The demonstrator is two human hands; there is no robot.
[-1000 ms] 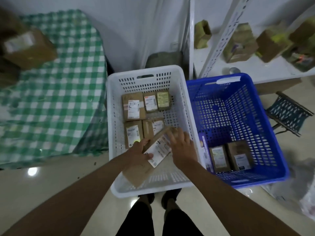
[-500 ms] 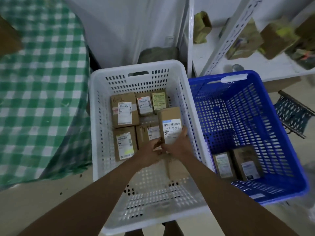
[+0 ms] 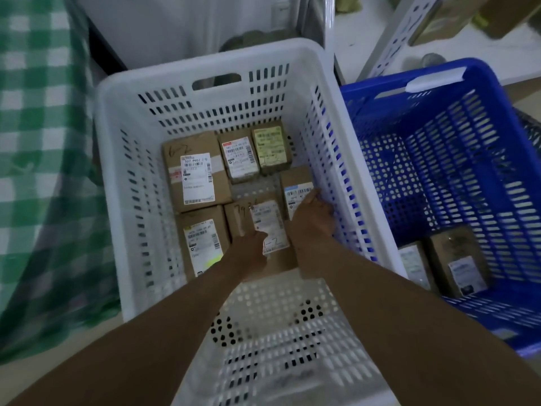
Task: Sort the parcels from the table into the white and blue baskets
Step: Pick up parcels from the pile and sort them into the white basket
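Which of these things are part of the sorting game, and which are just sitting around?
Part of the job:
white basket holding six parcels
parcel with the blue-striped label, touched by the right hand
parcel marked 1-2, touched by the left hand
blue basket holding two parcels

Just lying about:
green checked cloth
white shelf with boxes on it

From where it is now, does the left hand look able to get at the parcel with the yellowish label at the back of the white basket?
Probably yes. The left hand is already inside the white basket, and the yellow-label parcel lies uncovered on top, with only flat parcels between them.
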